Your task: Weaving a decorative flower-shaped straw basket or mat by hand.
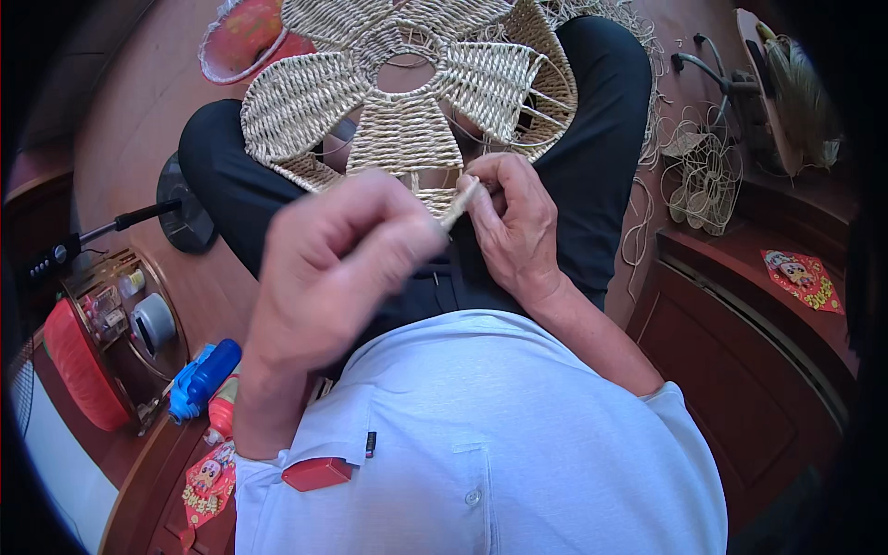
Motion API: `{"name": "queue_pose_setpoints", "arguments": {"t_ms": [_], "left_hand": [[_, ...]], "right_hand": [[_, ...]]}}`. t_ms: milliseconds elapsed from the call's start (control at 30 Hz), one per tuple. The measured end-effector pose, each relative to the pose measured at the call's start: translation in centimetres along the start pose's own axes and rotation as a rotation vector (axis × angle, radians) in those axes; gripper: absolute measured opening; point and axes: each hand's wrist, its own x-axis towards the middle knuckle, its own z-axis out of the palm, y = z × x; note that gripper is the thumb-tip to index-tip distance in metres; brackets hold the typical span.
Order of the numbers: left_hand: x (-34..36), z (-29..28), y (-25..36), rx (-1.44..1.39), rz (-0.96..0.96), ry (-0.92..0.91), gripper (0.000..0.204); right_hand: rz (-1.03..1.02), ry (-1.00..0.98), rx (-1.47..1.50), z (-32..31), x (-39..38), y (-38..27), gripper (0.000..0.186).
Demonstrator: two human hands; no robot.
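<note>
A woven straw basket [407,139] with flower-like petals and a round hole in its middle lies across my lap, between my knees. My right hand [516,222] is closed, thumb and fingers pinching a straw cord [460,205] at the corner of the petal nearest me. My left hand [347,264], blurred by motion, is closed with its fingertips at the lower end of that cord. Bare frame strands show between this petal and the woven rim below it. What lies under my right fingers is hidden.
Loose straw strands [647,111] are scattered on the floor at the right, near a wire frame [703,180]. On the left are a stand's round black base [190,203], a red bowl-like thing [245,42], a blue bottle [213,370] and a tray of small items [125,305].
</note>
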Motion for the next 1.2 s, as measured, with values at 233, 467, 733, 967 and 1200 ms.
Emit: {"name": "queue_pose_setpoints", "arguments": {"t_ms": [233, 467, 733, 967, 1200], "left_hand": [[4.8, -2.8, -2.4, -0.062, -0.002, 0.328, 0.028], [5.2, -1.6, -4.4, -0.188, -0.085, 0.154, 0.026], [4.5, -0.9, -6.4, -0.496, -0.118, 0.054, 0.031], [4.0, 1.8, -8.4, 0.809, 0.425, 0.183, 0.047], [3.3, 3.2, -8.6, 1.125, 0.427, 0.121, 0.073]], "right_hand": [[0.167, 0.010, 0.009, 0.1, 0.0, -0.2, 0.019], [0.058, 0.023, -0.025, 0.1, -0.2, 0.2, 0.008], [0.069, -0.091, -0.064, -0.4, 0.0, -0.5, 0.011], [0.197, -0.246, -0.014, -1.0, 0.7, -1.0, 0.020], [0.218, -0.268, -0.021, -0.9, 1.2, -0.4, 0.023]]}}
